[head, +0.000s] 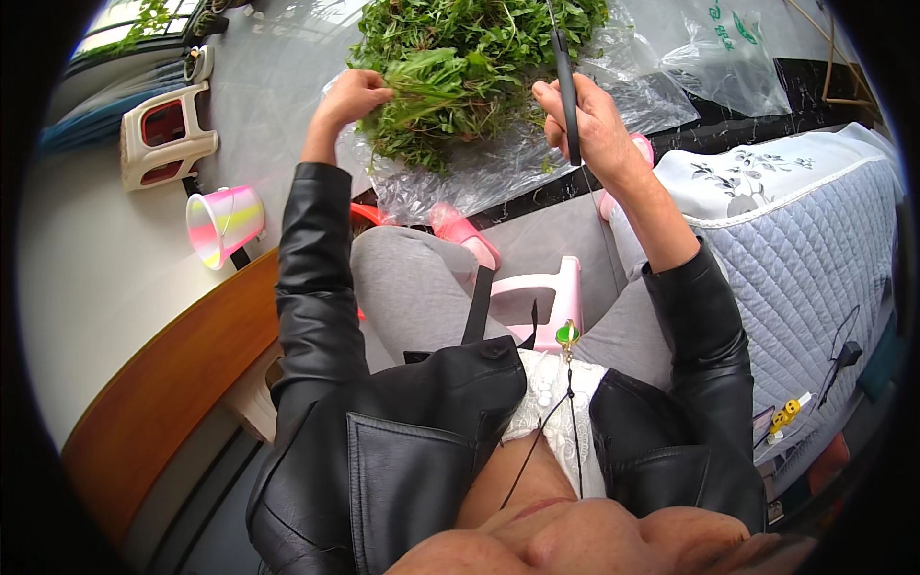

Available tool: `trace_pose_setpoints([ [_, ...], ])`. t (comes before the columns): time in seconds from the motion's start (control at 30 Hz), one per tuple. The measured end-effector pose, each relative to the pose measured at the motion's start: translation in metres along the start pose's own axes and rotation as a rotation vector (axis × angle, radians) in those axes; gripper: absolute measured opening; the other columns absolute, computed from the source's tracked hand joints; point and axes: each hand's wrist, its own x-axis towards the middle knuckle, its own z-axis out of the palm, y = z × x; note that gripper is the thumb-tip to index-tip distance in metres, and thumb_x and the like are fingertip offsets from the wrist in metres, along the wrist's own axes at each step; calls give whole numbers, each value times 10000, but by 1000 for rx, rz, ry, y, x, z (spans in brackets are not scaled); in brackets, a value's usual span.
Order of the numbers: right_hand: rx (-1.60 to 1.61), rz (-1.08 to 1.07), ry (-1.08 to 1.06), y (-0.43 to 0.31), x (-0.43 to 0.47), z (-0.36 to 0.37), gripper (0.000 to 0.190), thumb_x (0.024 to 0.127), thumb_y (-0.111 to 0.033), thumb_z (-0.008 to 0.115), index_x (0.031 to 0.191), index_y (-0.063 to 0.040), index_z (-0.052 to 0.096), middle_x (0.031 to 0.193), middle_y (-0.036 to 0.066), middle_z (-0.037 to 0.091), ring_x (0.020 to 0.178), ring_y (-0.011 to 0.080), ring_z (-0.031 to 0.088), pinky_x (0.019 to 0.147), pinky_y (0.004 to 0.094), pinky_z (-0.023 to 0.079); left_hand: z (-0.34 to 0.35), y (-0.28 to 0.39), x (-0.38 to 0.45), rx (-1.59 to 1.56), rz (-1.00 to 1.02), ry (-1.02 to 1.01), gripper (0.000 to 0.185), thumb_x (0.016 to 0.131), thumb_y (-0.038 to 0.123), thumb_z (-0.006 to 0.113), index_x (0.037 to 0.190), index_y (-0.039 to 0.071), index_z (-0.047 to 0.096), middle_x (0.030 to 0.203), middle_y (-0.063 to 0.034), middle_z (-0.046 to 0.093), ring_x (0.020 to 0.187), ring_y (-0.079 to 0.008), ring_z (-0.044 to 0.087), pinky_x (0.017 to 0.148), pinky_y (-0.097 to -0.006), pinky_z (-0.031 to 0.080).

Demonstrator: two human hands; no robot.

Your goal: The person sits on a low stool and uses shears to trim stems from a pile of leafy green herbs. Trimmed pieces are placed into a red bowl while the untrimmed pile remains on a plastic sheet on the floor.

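Note:
A large heap of leafy greens (pixel 474 36) with thin stems and roots lies on clear plastic sheeting (pixel 460 190) spread over the floor. At the left edge of the heap, my left hand (pixel 356 97) pinches a small bunch of greens (pixel 431 80). To the right of the heap, my right hand (pixel 593 126) grips black-handled scissors (pixel 566 93), seen edge-on. Their metal blade points away from me, over the greens, and its tip runs past the top of the view.
A clear plastic bag (pixel 726 72) with green print lies at the far right. A striped bucket (pixel 226 223) and a beige stool (pixel 169 136) stand left. Between my legs is a pink plastic stool (pixel 560 287). A quilted cover (pixel 798 287) drapes furniture at my right.

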Motion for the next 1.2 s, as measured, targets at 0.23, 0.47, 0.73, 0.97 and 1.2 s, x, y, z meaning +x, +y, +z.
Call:
trace_pose_setpoints([
  [0.23,-41,-41,-1,0,-5,3,386,864,-387,630,908,-24,507,573,7,501,458,58,448,430,197,349,-60,26,-30,445,-99,255,254,767,316,654,912,110,690,825,-121,682,826,-306,649,743,-412,496],
  [0.47,-49,-5,3,6,0,-1,393,841,-373,644,875,-3,518,642,23,512,550,93,486,502,244,390,62,-6,-3,500,296,682,55,836,118,575,878,87,559,807,-111,582,686,-286,626,587,-375,519],
  [0.73,-29,1,-1,3,-1,-3,331,868,-321,636,930,-22,509,654,-6,497,535,63,486,467,205,368,148,-76,11,474,67,-6,256,784,167,623,1036,146,658,999,-132,640,906,-315,637,765,-412,518],
  [0.97,-155,12,36,7,3,-4,332,867,-317,643,938,-18,515,670,-8,493,554,67,483,505,211,379,156,-66,24,269,-73,152,158,775,233,629,841,117,714,853,-137,678,821,-325,650,741,-424,524],
  [1.2,-137,17,13,7,2,-4,336,867,-308,643,946,-9,513,666,-7,489,560,64,482,510,210,380,184,-49,35,215,-211,97,193,770,233,625,861,85,709,907,-179,671,873,-341,648,765,-423,524],
])
